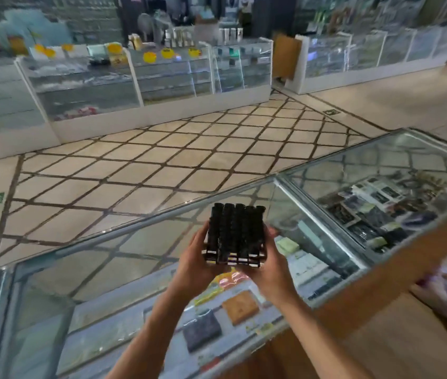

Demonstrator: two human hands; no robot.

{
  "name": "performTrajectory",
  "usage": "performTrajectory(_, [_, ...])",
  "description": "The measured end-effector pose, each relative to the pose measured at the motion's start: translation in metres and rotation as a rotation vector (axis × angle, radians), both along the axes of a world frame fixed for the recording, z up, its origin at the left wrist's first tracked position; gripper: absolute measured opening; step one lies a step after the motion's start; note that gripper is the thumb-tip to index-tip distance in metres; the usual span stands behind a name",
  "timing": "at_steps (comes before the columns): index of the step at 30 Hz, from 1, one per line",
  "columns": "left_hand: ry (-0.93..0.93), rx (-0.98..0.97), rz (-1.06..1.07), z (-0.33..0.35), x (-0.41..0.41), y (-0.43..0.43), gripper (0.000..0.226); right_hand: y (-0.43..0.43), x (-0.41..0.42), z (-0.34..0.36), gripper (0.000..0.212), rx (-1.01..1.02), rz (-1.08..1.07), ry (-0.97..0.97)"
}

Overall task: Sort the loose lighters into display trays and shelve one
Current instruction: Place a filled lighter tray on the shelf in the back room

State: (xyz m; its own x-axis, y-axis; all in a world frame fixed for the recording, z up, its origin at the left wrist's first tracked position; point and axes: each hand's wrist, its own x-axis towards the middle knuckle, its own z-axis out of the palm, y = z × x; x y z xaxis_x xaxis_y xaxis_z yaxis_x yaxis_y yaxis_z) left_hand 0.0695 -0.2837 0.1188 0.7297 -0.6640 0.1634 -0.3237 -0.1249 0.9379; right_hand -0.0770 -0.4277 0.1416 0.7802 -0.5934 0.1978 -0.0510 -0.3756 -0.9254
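Two hands are wrapped around one full tray of lighters point(234, 233), held up in the air over the glass table point(102, 269). Left hand point(197, 258) grips the tray's left side, right hand point(271, 258) the right side, fingers point(270, 233) curled up along its walls, so both are grasping it, thumbs near the close edge.

Tray's long axis runs away from the fingers, toward the tiled floor point(148, 165), with the far end tipped up a bit. Lighters stand packed in rows, dark tops up; too blurry to count them.

Room-wise: the table's front metal edge point(135, 222) runs diagonally just past the fingers, and beyond it the floor is wide open until the white display cases point(135, 77) well apart on the far side. Below the fingers, under the glass, sit a tan wallet point(240, 307) and a dark one point(202, 330). To the right, a wooden edge point(380, 280) borders the glass.
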Motion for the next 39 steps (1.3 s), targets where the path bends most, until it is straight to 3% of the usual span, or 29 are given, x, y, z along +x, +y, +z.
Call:
performTrajectory(8, [0.079, -0.031, -0.211, 0.02, -0.109, -0.19, 0.102, -0.162, -0.131, 0.015, 0.108, -0.013, -0.175, -0.012])
performTrajectory(14, [0.006, -0.002, -0.408, 0.04, -0.186, -0.313, 0.104, -0.26, -0.225, 0.018, 0.103, 0.042, -0.336, 0.005])
performTrajectory(19, [-0.038, 0.021, -0.56, 0.044, -0.244, -0.401, 0.105, -0.318, -0.297, 0.027, 0.102, 0.004, -0.511, 0.023])
performTrajectory(27, [0.067, 0.025, -0.862, 0.043, -0.359, -0.537, 0.104, -0.395, -0.415, 0.029, 0.102, 0.013, -0.793, 0.01])
performTrajectory(33, [0.089, 0.024, -1.084, 0.056, -0.447, -0.647, 0.082, -0.464, -0.492, 0.033, 0.093, -0.031, -1.057, 0.051])
performTrajectory(35, [0.069, 0.011, -1.209, 0.065, -0.477, -0.681, 0.074, -0.486, -0.516, 0.035, 0.096, -0.007, -1.155, 0.058])
performTrajectory(39, [0.045, -0.042, -1.413, 0.079, -0.54, -0.74, 0.082, -0.515, -0.568, 0.026, 0.106, 0.071, -1.337, 0.062])
